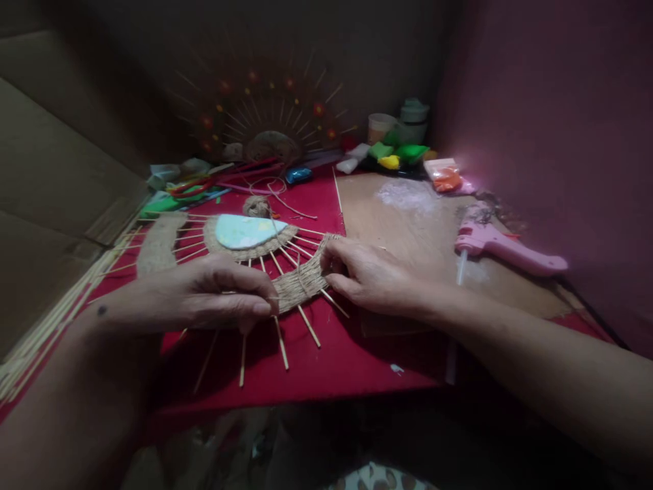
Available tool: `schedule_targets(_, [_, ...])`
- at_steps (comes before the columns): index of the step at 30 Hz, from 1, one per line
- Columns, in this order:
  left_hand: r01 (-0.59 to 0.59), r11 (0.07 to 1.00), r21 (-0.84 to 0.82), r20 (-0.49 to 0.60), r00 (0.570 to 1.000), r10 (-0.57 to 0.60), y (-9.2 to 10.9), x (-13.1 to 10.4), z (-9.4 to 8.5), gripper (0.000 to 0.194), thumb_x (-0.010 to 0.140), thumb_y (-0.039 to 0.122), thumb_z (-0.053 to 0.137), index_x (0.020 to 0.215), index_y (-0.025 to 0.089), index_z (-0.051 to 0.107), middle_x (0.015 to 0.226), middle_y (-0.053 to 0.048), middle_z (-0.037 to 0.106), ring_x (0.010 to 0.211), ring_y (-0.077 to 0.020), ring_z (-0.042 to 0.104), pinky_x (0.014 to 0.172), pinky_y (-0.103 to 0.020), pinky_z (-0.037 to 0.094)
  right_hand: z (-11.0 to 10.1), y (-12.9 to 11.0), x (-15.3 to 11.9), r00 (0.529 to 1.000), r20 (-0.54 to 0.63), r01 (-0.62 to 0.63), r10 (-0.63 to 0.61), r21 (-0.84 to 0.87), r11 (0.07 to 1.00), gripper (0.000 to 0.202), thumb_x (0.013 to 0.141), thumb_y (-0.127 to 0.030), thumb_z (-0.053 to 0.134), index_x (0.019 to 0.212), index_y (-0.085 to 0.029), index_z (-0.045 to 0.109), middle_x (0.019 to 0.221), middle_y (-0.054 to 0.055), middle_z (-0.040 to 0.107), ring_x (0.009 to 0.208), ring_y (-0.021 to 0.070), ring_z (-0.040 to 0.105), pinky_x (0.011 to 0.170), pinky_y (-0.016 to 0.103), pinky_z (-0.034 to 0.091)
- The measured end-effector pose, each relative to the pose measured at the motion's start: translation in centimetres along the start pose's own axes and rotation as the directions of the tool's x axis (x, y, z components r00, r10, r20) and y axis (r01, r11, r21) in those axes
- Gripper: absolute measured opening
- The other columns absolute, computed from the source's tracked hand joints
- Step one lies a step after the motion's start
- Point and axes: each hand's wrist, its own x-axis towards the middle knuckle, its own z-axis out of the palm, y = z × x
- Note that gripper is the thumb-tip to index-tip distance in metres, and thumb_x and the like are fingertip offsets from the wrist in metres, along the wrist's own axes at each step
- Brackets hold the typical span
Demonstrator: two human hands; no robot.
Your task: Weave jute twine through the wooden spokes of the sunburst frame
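Note:
A half-round piece woven from jute twine over thin wooden sticks [282,344] lies on the red tabletop, its sticks fanning outward. At its middle sits a pale blue half-disc [247,231] edged with twine. My left hand [224,292] is closed on the lower part of the outer woven band [298,286], thumb and fingers pressed together. Farther right, my right hand [357,272] pinches the band near its right end; its fingertips partly hide what they grip. A strand of twine crosses the band between the hands. The ball of twine [256,206] rests behind the half-disc.
A pink glue gun [510,248] lies on a brown board [403,224] at right. Scissors [191,188] and packets are at back left. Coloured clay packets [408,153] and a cup [381,126] stand behind. Loose sticks [66,316] run along the left edge. A decorated fan piece [273,146] leans at the back.

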Motion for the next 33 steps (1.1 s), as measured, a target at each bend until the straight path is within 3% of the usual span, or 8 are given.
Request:
schedule_targets(8, [0.114,0.928,-0.355,-0.049,0.989,-0.141,-1.4,-2.9,0.7,0.017,0.085,0.032,0.059,0.082,0.017,0.067,0.060,0.002,0.063,0.059,-0.0105,0.057,0.056,-0.022,0.042,0.1,0.2,-0.3,0.999,0.041,0.037,-0.035,-0.049,0.998,0.009,0.076,-0.022,0.057,0.084,-0.020,0.052,0.091,0.002,0.056,0.078,0.0143,0.049,0.068,0.027,0.037])
schedule_targets(14, [-0.293,0.700,-0.651,-0.370,0.928,0.044,-2.1,-3.1,0.1,0.008,0.086,0.027,0.059,0.085,0.022,0.066,0.056,0.010,0.059,0.058,-0.0029,0.052,0.059,-0.018,0.038,0.4,0.1,-0.5,0.999,0.021,0.045,-0.045,-0.031,0.998,0.015,0.074,-0.019,0.057,0.086,-0.020,0.049,0.089,0.002,0.056,0.076,0.0141,0.049,0.065,0.027,0.039])
schedule_targets(19, [-0.233,0.652,-0.721,-0.301,0.954,0.008,-2.2,-3.4,0.7,0.014,0.088,0.031,0.056,0.086,0.022,0.067,0.056,0.011,0.059,0.057,-0.0030,0.052,0.060,-0.018,0.038,0.1,-0.3,-0.6,0.998,0.011,0.056,-0.056,0.001,0.998,0.018,0.077,-0.019,0.057,0.094,-0.019,0.058,0.096,0.005,0.056,0.079,0.0155,0.052,0.072,0.030,0.042])
schedule_targets(23, [-0.029,0.705,-0.708,-0.081,0.996,-0.041,-3.1,-3.8,1.1,0.018,0.077,0.028,0.068,0.082,0.011,0.071,0.052,-0.003,0.064,0.050,-0.0101,0.056,0.051,-0.021,0.042,-0.7,-1.7,-0.2,1.000,0.007,0.007,-0.009,0.267,0.964,0.020,0.083,-0.029,0.056,0.096,-0.017,0.065,0.097,0.007,0.061,0.083,0.0171,0.056,0.075,0.032,0.044])
schedule_targets(25, [0.075,0.747,-0.661,0.067,0.997,-0.041,-3.1,-3.6,1.1,0.023,0.075,0.030,0.071,0.084,0.008,0.073,0.054,-0.008,0.066,0.050,-0.0132,0.060,0.050,-0.021,0.045,-0.8,-2.6,0.3,0.994,0.108,-0.058,0.001,0.528,0.848,0.026,0.084,-0.036,0.057,0.101,-0.019,0.065,0.098,0.007,0.065,0.088,0.0183,0.059,0.079,0.034,0.045])
schedule_targets(28, [0.233,0.765,-0.600,0.301,0.952,-0.054,-2.6,-3.0,1.0,0.023,0.079,0.028,0.067,0.093,0.011,0.074,0.062,-0.008,0.069,0.053,-0.0128,0.063,0.054,-0.019,0.049,0.0,-4.1,1.6,0.938,0.336,-0.269,-0.083,0.860,0.434,0.031,0.083,-0.042,0.058,0.102,-0.018,0.065,0.093,0.007,0.069,0.084,0.0178,0.062,0.082,0.036,0.047])
schedule_targets(31, [0.291,0.756,-0.586,0.400,0.916,-0.042,-2.0,-2.5,1.2,0.021,0.082,0.024,0.065,0.098,0.014,0.073,0.064,-0.005,0.069,0.054,-0.0104,0.063,0.056,-0.016,0.049,0.5,-5.4,4.0,0.911,0.413,-0.411,-0.004,0.908,0.082,0.024,0.085,-0.037,0.053,0.086,-0.016,0.065,0.078,0.007,0.068,0.075,0.0160,0.061,0.079,0.033,0.048])
schedule_targets(33, [0.301,0.755,-0.582,0.412,0.910,-0.045,-2.0,-2.3,1.4,0.021,0.081,0.024,0.065,0.098,0.014,0.073,0.064,-0.005,0.069,0.054,-0.0096,0.063,0.057,-0.016,0.049,-0.1,-5.6,6.3,0.906,0.410,-0.409,0.102,0.912,-0.035,0.024,0.087,-0.033,0.047,0.080,-0.015,0.062,0.074,0.008,0.066,0.075,0.0166,0.061,0.076,0.031,0.050])
